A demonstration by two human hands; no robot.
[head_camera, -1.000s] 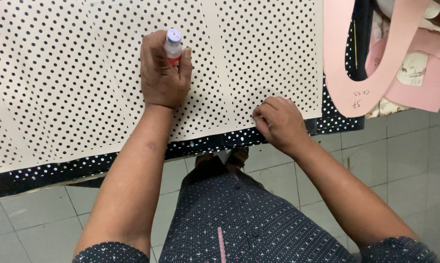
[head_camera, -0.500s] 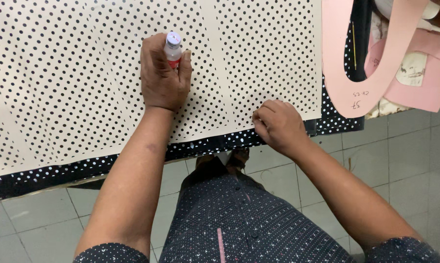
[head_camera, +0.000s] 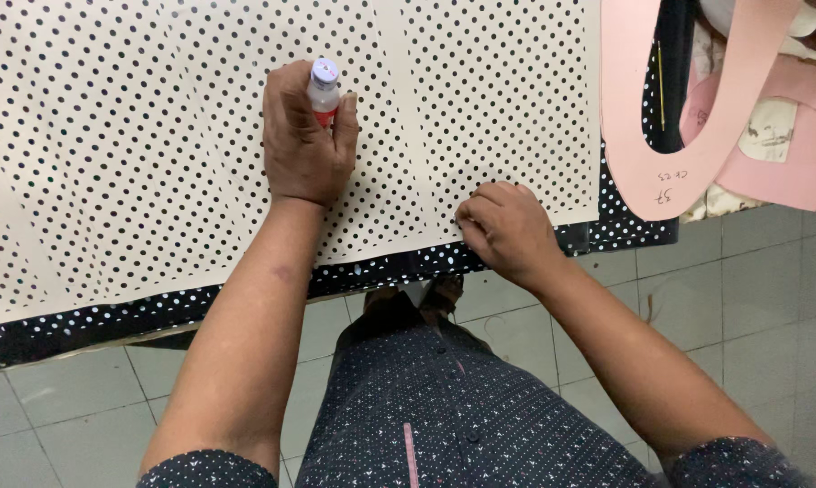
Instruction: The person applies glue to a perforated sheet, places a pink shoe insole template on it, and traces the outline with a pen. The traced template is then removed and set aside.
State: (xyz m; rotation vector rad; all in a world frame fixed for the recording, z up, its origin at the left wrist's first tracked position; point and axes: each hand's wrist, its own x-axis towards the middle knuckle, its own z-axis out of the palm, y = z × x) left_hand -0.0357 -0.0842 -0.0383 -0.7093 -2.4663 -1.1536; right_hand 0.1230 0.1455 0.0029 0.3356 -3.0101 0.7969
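A cream sheet (head_camera: pixel 155 136) dotted with black holes covers the table, with a black spotted cloth (head_camera: pixel 92 321) showing along its near edge (grey floor tiles (head_camera: pixel 769 271) lie below). The left hand (head_camera: pixel 304 149) rests on the sheet, clenched around a small bottle (head_camera: pixel 323 89), white with a red band, standing upright. The right hand (head_camera: pixel 507 230) presses curled fingers on the sheet's near edge. Pink paper patterns (head_camera: pixel 643 117) lie further right.
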